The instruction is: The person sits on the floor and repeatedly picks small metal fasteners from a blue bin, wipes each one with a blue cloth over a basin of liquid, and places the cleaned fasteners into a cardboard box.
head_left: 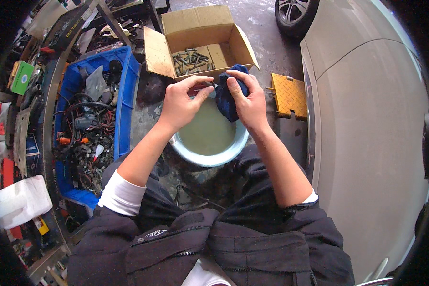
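Observation:
Over a light-blue basin (243,139) of cloudy greenish water, both my hands are raised close together. My left hand (183,101) is closed in a pinch on a small dark part (208,84), mostly covered by the fingers, so its kind cannot be made out. A dark blue cloth (226,102) is gripped in my right hand (249,101), bunched up beside the left fingertips and hanging over the water. Just beyond the hands stands an open cardboard box (199,24), with several bolt-like metal pieces (191,61) lying loose on its bottom.
At left, a blue crate (124,95) holds cables, tools and scrap parts, beside a cluttered metal shelf (50,124). To the right is a light-coloured car (367,119), with a yellow ramp-like block (290,95) near it. A car wheel (295,14) shows at the far right.

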### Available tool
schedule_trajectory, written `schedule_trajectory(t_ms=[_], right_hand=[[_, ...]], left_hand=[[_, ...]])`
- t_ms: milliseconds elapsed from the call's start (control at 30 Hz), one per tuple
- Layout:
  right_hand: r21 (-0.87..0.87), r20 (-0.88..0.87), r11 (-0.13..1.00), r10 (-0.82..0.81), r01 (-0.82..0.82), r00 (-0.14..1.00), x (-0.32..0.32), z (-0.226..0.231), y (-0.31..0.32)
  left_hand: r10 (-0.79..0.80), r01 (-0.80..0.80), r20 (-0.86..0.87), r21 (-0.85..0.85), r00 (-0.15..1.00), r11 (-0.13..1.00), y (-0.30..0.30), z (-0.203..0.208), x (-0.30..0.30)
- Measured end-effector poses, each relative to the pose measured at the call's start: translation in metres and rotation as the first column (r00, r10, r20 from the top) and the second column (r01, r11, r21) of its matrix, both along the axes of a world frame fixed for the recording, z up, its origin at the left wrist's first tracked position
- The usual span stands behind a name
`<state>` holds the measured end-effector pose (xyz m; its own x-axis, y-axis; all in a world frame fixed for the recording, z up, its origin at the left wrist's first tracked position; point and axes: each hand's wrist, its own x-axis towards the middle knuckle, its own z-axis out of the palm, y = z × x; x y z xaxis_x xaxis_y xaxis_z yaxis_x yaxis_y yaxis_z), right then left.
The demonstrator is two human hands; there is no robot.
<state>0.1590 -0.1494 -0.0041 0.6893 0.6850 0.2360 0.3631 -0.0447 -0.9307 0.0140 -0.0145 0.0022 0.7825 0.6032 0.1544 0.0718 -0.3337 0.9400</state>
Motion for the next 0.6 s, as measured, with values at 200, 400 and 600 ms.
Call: schedule_trajectory(t_ms=[200, 400, 600], right_hand=[[-0.007, 0.076, 0.977, 0.214, -0.214, 0.974, 0.001, 0.001, -0.004], [-0.023, -0.037, 0.967, 0.254, -0.255, 0.967, -0.002, 0.004, -0.005], [-0.093, -0.172, 0.969, 0.212, -0.230, 0.962, 0.005, -0.005, -0.004]], left_hand=[[0.033, -0.025, 0.057, -0.139, 0.998, 0.990, 0.001, -0.012, 0.004], [-0.131, 0.128, 0.087, 0.029, 0.988, 0.991, 0.005, -0.011, 0.000], [-0.052, 0.044, 0.024, 0.264, 0.998, 0.963, 0.001, -0.001, -0.002]])
